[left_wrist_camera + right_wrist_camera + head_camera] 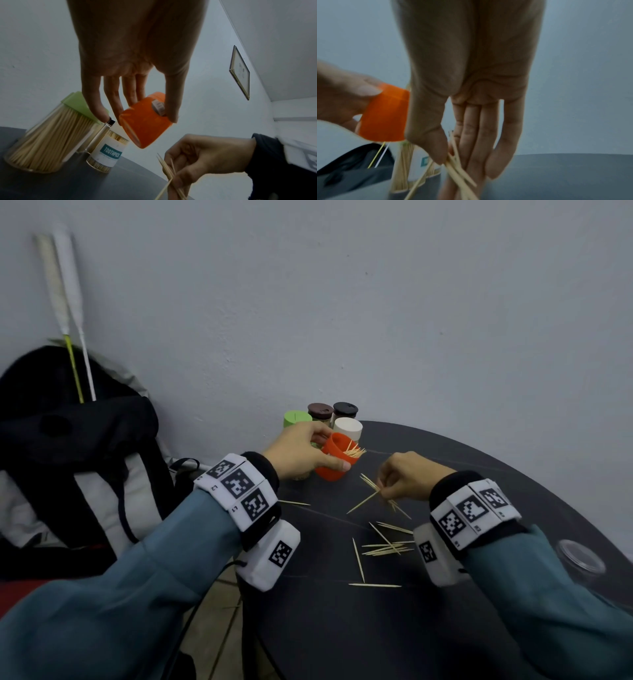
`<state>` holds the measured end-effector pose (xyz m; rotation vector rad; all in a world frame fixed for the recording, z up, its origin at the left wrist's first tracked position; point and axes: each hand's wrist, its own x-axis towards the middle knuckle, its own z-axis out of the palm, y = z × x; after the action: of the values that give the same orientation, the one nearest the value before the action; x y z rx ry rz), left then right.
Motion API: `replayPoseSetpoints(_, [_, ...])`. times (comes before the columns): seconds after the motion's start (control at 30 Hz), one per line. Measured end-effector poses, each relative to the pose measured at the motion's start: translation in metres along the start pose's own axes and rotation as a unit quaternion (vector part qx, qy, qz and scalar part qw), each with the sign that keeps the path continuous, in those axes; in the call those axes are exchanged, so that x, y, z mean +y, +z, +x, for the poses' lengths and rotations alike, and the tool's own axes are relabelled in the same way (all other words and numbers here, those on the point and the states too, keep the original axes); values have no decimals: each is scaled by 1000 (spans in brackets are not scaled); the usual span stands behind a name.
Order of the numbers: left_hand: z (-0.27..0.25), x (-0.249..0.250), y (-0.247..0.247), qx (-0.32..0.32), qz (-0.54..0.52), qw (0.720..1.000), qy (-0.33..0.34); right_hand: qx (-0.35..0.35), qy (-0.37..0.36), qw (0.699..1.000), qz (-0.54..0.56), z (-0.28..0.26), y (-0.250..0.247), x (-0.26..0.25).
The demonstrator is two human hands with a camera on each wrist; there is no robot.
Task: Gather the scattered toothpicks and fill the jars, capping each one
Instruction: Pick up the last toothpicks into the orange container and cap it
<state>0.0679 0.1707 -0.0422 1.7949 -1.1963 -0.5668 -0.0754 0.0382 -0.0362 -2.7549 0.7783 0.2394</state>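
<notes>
A dark round table [445, 628] stands against a pale wall [376, 302], with a black and grey backpack [68, 460] beside it on the left. At the table's far edge stands a cluster of capped jars [346, 422], one with a green lid [77, 104] packed full of toothpicks. The left hand [301, 450] grasps an open orange jar [337, 457], tilted with its mouth toward the right hand and a few toothpicks poking out, lifted clear of the table. The right hand [407, 475] pinches a small bundle of toothpicks [371, 491] between thumb and fingers, just beside the jar. More loose toothpicks [383, 546] lie scattered on the table nearer the person.
</notes>
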Motion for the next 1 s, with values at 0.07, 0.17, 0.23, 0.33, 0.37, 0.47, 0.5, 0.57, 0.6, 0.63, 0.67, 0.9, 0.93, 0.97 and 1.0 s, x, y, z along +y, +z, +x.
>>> replayPoseSetpoints(0.07, [2, 0, 2, 1, 4, 1000, 0, 7, -5, 999, 45, -1, -4, 4])
replayPoseSetpoints(0.17, [6, -1, 5, -2, -1, 1000, -2, 9, -14, 994, 112, 3, -4, 13])
replayPoseSetpoints(0.23, [8, 0, 8, -9, -7, 1000, 1, 7, -8, 990, 144, 6, -2, 18])
replayPoseSetpoints(0.33, [11, 1, 11, -11, -17, 1000, 7, 16, -7, 984, 176, 8, 1, 27])
replayPoseSetpoints(0.37, [12, 1, 12, -9, -14, 1000, 8, 26, -8, 982, 188, 8, 2, 30])
replayPoseSetpoints(0.47, [18, 0, 17, -3, -2, 1000, 8, 59, -11, 968, 244, 6, 5, 37])
replayPoseSetpoints(0.5, [19, 1, 18, -5, -3, 1000, 9, 70, -11, 960, 270, 7, 6, 39])
replayPoseSetpoints(0.57, [22, 2, 22, -10, -6, 1000, 9, 96, -7, 943, 319, 6, 5, 42])
replayPoseSetpoints(0.6, [23, 3, 24, -13, -6, 1000, 11, 112, -4, 934, 339, 6, 5, 43])
replayPoseSetpoints(0.63, [24, 4, 25, -15, -6, 1000, 11, 132, -3, 925, 357, 6, 4, 44])
replayPoseSetpoints(0.67, [25, 5, 27, -18, -6, 1000, 11, 155, -4, 915, 371, 6, 2, 44])
replayPoseSetpoints(0.9, [29, 11, 38, -35, -17, 999, 6, 344, -62, 810, 471, -10, -25, 38])
replayPoseSetpoints(0.93, [30, 12, 39, -36, -20, 999, 6, 352, -80, 801, 477, -14, -28, 36])
replayPoseSetpoints(0.97, [31, 12, 41, -38, -23, 999, 5, 353, -94, 797, 482, -17, -30, 33])
replayPoseSetpoints(1.0, [32, 13, 43, -40, -25, 999, 4, 348, -103, 797, 483, -18, -32, 30])
